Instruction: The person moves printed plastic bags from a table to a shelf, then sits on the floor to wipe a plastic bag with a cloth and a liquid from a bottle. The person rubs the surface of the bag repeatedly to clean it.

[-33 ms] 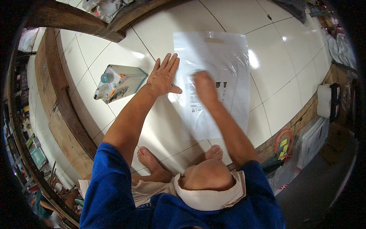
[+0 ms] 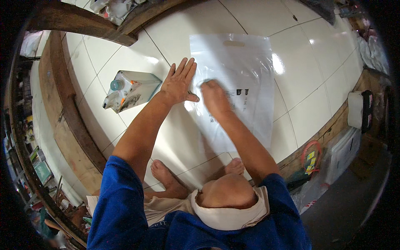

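Observation:
A white plastic bag [image 2: 254, 129] with a cut-out handle slot and small dark print lies flat on the tiled floor in front of me. My left hand [image 2: 179, 83] rests spread beside and against the bag's left edge, fingers pointing away from me. Over the left part of the bag, my right hand [image 2: 214, 98] is closed and somewhat blurred. Its fingers press together near the surface, and whatever may be in them is too small or hidden to name. A rectangular metal can [image 2: 139, 89] with a blue-green cap stands left of my left hand.
White tiles [image 2: 308, 100] with dark joints make up the floor. Wooden beams [image 2: 79, 146] run along the left and the far left. To the right are a wooden board [image 2: 329, 129], a white block-shaped item [image 2: 355, 110] and clear plastic sheeting [image 2: 341, 154]. My bare feet [image 2: 164, 174] are close by.
My right hand has slid left across the bag, closer to my left hand, and uncovers more of the print. My left hand and the can stay in place.

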The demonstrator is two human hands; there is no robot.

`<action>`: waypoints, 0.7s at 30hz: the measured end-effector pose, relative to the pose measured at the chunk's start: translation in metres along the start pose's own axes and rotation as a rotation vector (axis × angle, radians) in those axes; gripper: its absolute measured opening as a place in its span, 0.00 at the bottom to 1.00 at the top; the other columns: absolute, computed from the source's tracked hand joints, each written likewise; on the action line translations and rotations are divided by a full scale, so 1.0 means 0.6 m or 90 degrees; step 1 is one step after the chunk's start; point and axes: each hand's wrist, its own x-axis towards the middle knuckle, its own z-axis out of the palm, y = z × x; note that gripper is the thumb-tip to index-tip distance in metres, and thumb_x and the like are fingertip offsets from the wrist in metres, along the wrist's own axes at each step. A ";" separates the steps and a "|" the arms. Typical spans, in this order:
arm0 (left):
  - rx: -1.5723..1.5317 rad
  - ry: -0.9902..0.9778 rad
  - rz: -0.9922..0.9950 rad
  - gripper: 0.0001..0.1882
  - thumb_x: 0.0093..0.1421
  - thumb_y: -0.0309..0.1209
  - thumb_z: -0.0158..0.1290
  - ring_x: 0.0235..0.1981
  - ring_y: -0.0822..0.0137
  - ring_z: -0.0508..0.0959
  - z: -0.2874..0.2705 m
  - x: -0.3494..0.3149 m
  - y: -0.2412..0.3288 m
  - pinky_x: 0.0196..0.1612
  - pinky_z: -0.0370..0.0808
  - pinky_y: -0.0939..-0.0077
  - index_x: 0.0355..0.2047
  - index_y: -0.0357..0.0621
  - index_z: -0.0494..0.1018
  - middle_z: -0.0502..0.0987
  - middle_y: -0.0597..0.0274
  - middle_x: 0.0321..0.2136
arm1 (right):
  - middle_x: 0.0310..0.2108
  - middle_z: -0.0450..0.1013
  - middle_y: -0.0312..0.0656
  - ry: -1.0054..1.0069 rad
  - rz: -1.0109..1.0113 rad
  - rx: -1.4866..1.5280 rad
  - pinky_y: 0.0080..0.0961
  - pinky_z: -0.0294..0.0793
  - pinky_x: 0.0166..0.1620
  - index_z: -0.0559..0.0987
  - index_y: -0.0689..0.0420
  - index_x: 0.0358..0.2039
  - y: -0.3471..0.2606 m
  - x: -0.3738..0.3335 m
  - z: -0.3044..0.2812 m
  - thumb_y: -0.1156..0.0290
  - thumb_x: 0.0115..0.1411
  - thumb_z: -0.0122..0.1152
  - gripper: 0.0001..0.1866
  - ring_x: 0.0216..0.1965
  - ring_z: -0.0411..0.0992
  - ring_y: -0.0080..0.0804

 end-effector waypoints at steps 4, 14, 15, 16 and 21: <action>-0.017 0.023 0.033 0.67 0.43 0.67 0.58 0.72 0.58 0.37 -0.007 0.001 -0.002 0.72 0.41 0.55 0.70 0.41 0.37 0.37 0.57 0.71 | 0.36 0.73 0.53 0.106 0.036 -0.033 0.44 0.73 0.42 0.76 0.62 0.34 0.117 -0.045 -0.009 0.73 0.60 0.51 0.08 0.39 0.72 0.52; 0.015 -0.018 0.003 0.67 0.45 0.67 0.58 0.72 0.60 0.35 -0.011 0.000 0.006 0.72 0.41 0.57 0.70 0.42 0.35 0.35 0.59 0.72 | 0.35 0.73 0.55 0.018 -0.029 -0.007 0.47 0.72 0.43 0.77 0.62 0.34 -0.009 -0.023 0.003 0.72 0.62 0.47 0.10 0.40 0.72 0.51; 0.003 -0.021 0.005 0.67 0.45 0.67 0.58 0.72 0.60 0.35 -0.013 0.002 0.003 0.72 0.41 0.57 0.70 0.42 0.34 0.35 0.59 0.72 | 0.35 0.73 0.55 0.051 -0.023 0.001 0.47 0.71 0.43 0.76 0.63 0.34 0.009 -0.029 0.014 0.73 0.61 0.47 0.09 0.40 0.72 0.52; 0.009 -0.023 0.009 0.67 0.45 0.67 0.58 0.72 0.59 0.35 -0.015 0.003 0.001 0.72 0.41 0.57 0.70 0.42 0.34 0.35 0.58 0.72 | 0.34 0.73 0.54 0.084 -0.016 0.008 0.47 0.71 0.43 0.76 0.63 0.34 0.036 -0.039 0.017 0.74 0.61 0.48 0.09 0.40 0.72 0.52; -0.033 0.040 0.025 0.68 0.40 0.64 0.62 0.72 0.54 0.38 0.005 -0.008 -0.008 0.71 0.43 0.52 0.69 0.37 0.39 0.38 0.52 0.71 | 0.30 0.72 0.55 0.182 0.162 0.017 0.47 0.71 0.41 0.78 0.61 0.29 0.143 -0.092 -0.123 0.74 0.57 0.59 0.04 0.38 0.71 0.53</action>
